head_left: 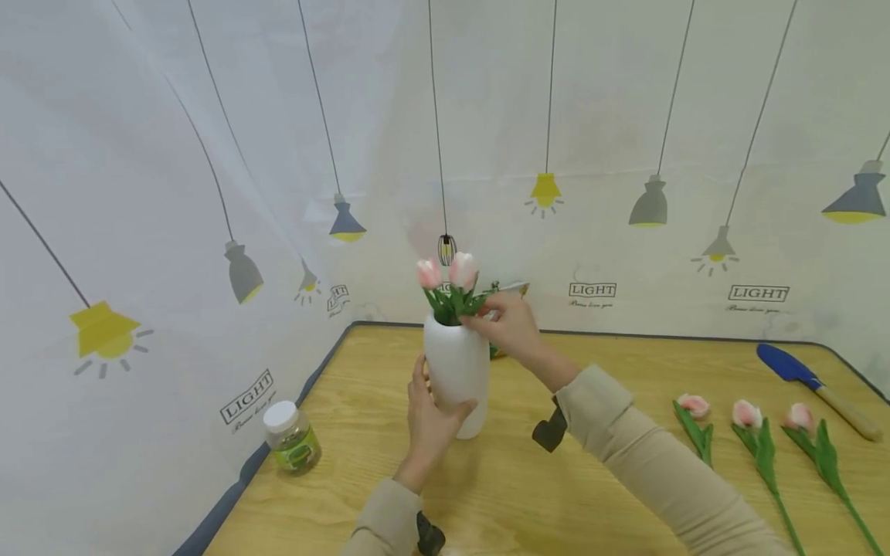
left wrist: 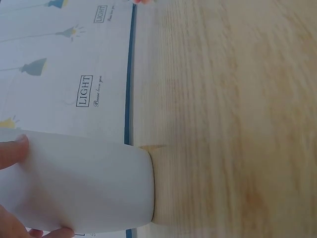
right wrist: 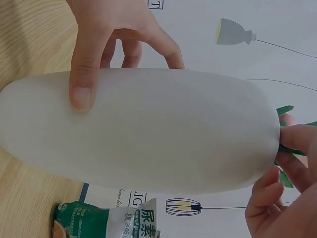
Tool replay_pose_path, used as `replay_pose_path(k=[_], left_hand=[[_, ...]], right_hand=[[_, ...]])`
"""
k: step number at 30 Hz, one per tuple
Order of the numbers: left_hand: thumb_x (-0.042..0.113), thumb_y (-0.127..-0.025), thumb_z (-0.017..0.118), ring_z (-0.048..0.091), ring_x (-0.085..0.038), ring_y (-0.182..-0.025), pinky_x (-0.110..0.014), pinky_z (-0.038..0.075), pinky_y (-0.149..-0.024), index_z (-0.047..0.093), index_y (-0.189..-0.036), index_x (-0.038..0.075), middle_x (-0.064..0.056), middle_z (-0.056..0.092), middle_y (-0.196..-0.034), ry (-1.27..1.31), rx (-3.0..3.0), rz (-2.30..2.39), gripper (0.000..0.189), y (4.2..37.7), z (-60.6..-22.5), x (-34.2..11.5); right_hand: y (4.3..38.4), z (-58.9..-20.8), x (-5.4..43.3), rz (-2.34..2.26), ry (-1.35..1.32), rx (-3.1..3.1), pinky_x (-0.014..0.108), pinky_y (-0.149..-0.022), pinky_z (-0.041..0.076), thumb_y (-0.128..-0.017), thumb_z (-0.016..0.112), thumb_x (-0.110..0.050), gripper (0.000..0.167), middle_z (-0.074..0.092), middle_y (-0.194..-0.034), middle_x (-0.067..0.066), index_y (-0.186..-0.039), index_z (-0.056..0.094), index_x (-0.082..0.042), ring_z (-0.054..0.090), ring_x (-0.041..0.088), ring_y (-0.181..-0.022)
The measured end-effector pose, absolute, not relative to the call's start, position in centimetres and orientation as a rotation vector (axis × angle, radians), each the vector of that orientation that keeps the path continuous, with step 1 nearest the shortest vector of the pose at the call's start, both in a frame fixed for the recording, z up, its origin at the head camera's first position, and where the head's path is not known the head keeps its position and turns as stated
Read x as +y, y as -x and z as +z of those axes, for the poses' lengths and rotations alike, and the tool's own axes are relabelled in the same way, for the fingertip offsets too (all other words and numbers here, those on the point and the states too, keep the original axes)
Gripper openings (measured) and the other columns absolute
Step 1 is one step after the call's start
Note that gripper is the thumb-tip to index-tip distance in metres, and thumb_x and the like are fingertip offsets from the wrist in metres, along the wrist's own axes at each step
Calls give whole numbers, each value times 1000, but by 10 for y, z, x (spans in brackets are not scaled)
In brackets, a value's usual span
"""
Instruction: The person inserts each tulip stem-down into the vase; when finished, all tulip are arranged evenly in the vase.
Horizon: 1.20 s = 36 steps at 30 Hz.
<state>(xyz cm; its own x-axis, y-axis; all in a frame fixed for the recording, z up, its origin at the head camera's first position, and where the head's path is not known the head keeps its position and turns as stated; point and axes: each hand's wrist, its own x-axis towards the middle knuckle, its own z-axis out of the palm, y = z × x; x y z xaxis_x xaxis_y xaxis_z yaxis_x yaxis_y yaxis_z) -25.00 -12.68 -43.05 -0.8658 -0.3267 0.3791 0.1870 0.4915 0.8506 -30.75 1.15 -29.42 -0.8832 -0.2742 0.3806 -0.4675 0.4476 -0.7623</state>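
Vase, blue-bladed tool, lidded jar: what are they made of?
Vase: ceramic or plastic, matte white; smooth surface, soft shading without sharp highlights.
Tool: blade perhaps plastic or coated metal, even solid blue; handle probably smooth wood, plain tan.
Jar: clear plastic or glass, see-through wall; lid likely plastic, plain smooth white.

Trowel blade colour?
Blue blade; it shows best in the head view, at the table's far right.

And here long beige sleeves [head_left: 681,467] are seen, creased on the right, each finished with a broad, plain cuff [head_left: 594,403]; just beside each cuff, a small, blocky black device [head_left: 549,434] is worn.
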Motion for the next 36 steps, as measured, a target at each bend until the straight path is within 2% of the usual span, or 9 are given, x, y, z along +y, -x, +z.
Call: replay_pose_path(k=[4,10,15,22,30,36], left_hand=[[26,-62,80,47,-31,-111,-47,45,-87,15,-139,33,-12,41,-122,-135,-2248,-1367,101,249,-430,-126],[25,-62,80,47,-32,-111,-48,45,-87,15,-139,32,-13,40,-122,-131,-2247,-1384,101,248,-429,-127],[26,-62,79,48,-32,-110,-47,46,-86,15,-139,31,-14,40,-121,-113,-2251,-1367,101,248,-430,-127],[26,-63,79,47,-32,-112,-49,46,-87,14,-139,32,-13,40,-122,-129,-2256,-1384,100,250,-428,-126],[26,-63,79,47,-32,-111,-49,45,-87,14,-139,33,-12,40,-122,-125,-2258,-1383,101,250,-427,-126],[26,-63,79,46,-31,-112,-48,45,-89,12,-139,34,-12,39,-124,-121,-2255,-1405,101,249,-429,-127]], right_hand=[[306,-292,9,1384,-638,-2535,22,-53,43,-75,67,-32,27,61,-89,10,-80,67,-5,50,18,-75],[305,-291,4,1409,-685,-2492,22,-52,43,-77,66,-34,30,62,-93,9,-94,67,-9,50,16,-69],[299,-289,-3,1290,-768,-2425,19,-48,41,-76,68,-26,26,60,-85,9,-91,69,-5,48,13,-62],[296,-283,-7,1293,-854,-2286,18,-46,37,-77,68,-25,20,62,-79,6,-88,70,-8,44,12,-56],[301,-281,-4,1102,-847,-2501,19,-49,42,-77,67,-29,24,66,-79,7,-85,70,-6,52,14,-63],[305,-286,-1,1176,-819,-2555,20,-49,43,-77,66,-29,28,65,-80,8,-90,69,-5,54,17,-66]])
